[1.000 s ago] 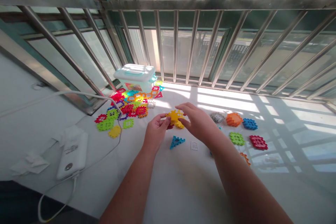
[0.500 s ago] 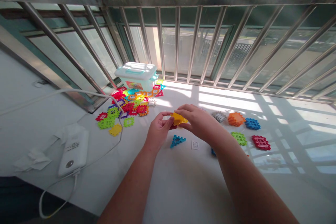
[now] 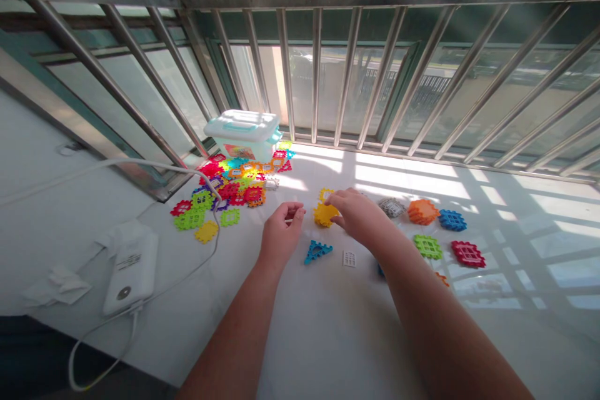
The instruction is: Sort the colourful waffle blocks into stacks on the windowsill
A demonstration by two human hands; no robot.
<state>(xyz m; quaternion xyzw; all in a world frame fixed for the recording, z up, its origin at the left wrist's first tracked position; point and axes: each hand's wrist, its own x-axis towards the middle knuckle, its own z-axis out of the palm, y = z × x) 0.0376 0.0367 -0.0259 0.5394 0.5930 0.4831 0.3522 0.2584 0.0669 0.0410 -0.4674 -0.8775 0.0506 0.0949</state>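
My right hand [image 3: 359,215] has its fingers and thumb around the right side of a yellow building tile [image 3: 324,215]. Just behind that lies another yellow tile [image 3: 324,194], partly covered by the fingers. To the left, my left hand [image 3: 284,229] is apart from the tiles, its fingers curled toward the thumb with nothing visible in them. Nearer to me lie a blue triangle tile [image 3: 318,251] and a small white window piece [image 3: 349,259]. A dark blue tile [image 3: 381,270] is mostly hidden by my right forearm.
Sorted tiles sit on the right: grey [image 3: 392,207], orange [image 3: 423,212], blue [image 3: 452,220], green [image 3: 427,247] and red [image 3: 468,254]. A mixed heap [image 3: 234,187] lies before a lidded box [image 3: 244,134]. A white cable [image 3: 216,219] runs past a power strip [image 3: 131,272]. Metal bars stand behind.
My left hand has let go of the yellow tile and drawn slightly away. My right hand has shifted a little, and a yellow tile behind has come into view.
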